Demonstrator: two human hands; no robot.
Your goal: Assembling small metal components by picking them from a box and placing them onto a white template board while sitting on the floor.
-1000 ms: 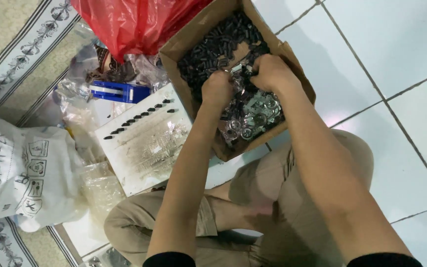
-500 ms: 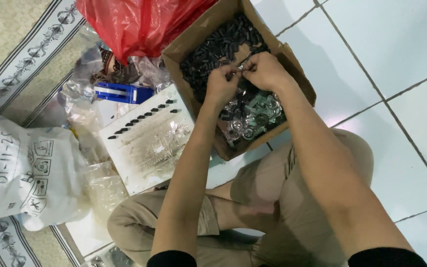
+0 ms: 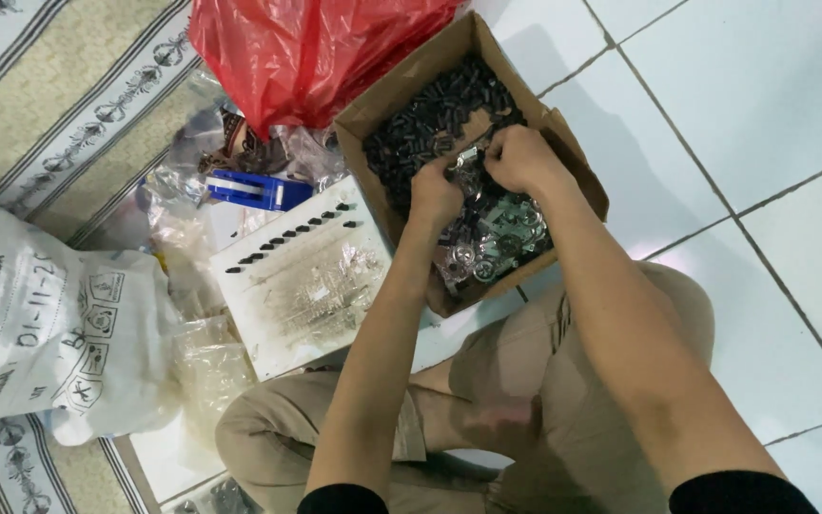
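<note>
Sitting cross-legged on the white tiled floor [image 3: 734, 114], I work over the cardboard box [image 3: 577, 162], my landmark for everything else. Beyond the box, at its far-left corner, slumps a red plastic bag [image 3: 306, 52]. Well to the left of the box lies a white sack [image 3: 40, 324] on the patterned mat [image 3: 59, 105]. Just left of the box, touching its wall, rests a white tray [image 3: 297, 276] with a row of small dark pieces along its far edge, and a blue tool [image 3: 254, 190] lies beyond that tray among clear plastic bags [image 3: 197, 362]. Inside the box, dark small parts [image 3: 430, 119] fill the far half and shiny metal pieces [image 3: 506, 233] the near half. My left hand [image 3: 433, 195] and my right hand [image 3: 522, 157] meet over the middle of the box, each grip pinched on one small metal piece [image 3: 465, 160] held between them above the heap.
</note>
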